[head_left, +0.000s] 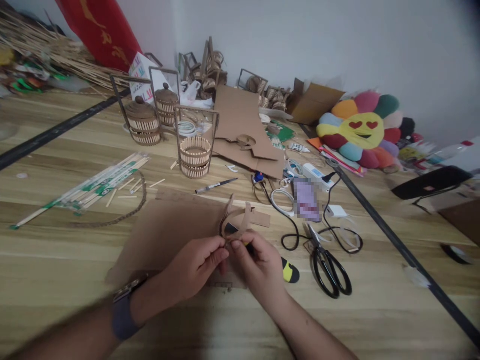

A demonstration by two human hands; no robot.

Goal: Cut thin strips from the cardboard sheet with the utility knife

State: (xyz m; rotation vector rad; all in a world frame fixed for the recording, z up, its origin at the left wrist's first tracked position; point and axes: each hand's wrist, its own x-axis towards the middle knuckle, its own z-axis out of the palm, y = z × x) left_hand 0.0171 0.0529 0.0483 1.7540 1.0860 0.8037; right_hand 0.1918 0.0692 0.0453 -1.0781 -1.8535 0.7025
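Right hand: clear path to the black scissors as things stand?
Probably yes. The black scissors lie in the open just beside the right hand, nothing between them, but that hand is now busy holding the cardboard strip and a cutter.

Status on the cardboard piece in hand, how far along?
Done: several stick baskets stand finished farther back. In hand: left hand and right hand pinch a curved cardboard strip over a cardboard sheet; the right hand also holds a black and yellow tool, exact type unclear. Left: the strip is attached to nothing; scissors and packed sticks lie idle.
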